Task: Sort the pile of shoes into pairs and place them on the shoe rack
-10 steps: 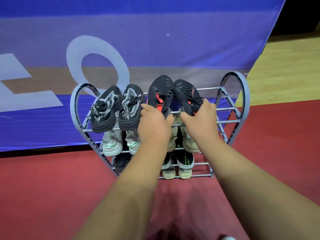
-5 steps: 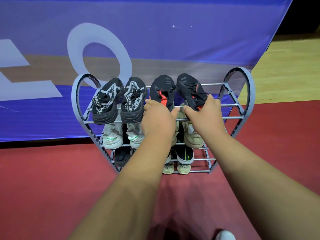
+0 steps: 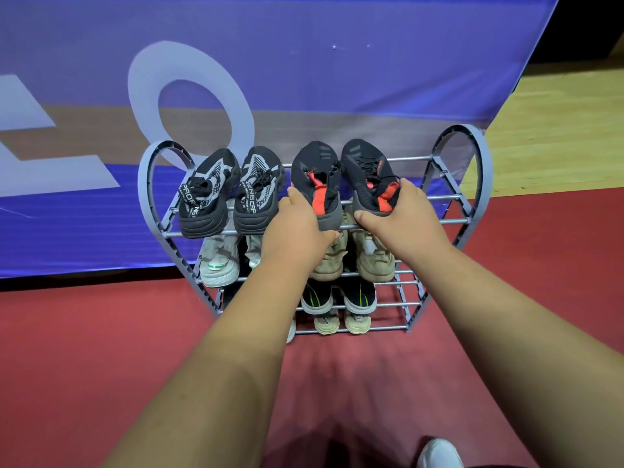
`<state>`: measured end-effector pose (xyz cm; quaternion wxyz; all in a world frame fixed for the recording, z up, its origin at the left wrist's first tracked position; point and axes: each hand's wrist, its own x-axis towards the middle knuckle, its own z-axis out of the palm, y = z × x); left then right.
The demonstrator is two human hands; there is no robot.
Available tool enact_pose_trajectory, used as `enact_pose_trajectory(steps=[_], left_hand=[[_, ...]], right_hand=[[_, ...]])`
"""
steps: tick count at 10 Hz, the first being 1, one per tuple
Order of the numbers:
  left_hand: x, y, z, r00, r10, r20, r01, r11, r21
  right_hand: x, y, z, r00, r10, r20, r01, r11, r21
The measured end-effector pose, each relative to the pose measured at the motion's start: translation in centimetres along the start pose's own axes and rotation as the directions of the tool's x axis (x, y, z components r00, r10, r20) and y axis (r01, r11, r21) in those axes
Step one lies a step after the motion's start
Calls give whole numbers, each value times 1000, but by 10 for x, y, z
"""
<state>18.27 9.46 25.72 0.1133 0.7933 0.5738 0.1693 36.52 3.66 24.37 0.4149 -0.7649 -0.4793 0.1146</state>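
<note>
Both hands are on the black-and-red pair (image 3: 317, 173), top right of the shoe rack (image 3: 481, 170). Left hand (image 3: 297, 231) fingers wrap one heel, right hand (image 3: 403, 214) fingers the other, probably squaring them up beside the black-and-white pair (image 3: 209, 194).

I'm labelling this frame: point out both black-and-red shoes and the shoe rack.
left black-and-red shoe (image 3: 315, 158): head view, on its black toe area.
right black-and-red shoe (image 3: 361, 160): head view, on its black upper by the laces.
shoe rack (image 3: 485, 190): head view, on its right heart-shaped side frame.
</note>
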Motion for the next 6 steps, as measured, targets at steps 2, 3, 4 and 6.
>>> enact_pose_trajectory(steps=[2,3,4,6], left_hand=[[-5,-1,1,1000,6,-8,-7,1000,-20],[-10,-3,-4,1000,4,15,-2,994,-105],[-24,-6,-17,999,11,31,-6,988,-153],[-84,-13,-68,989,32,143,-4,981,-193]], right_hand=[[-4,-3,-1,1000,15,-2,-15,999,-33],[-9,-9,-2,999,51,9,-51,998,-47],[-24,-21,-12,999,30,-12,-31,996,-81],[-84,-51,-44,995,85,59,-77,989,-124]])
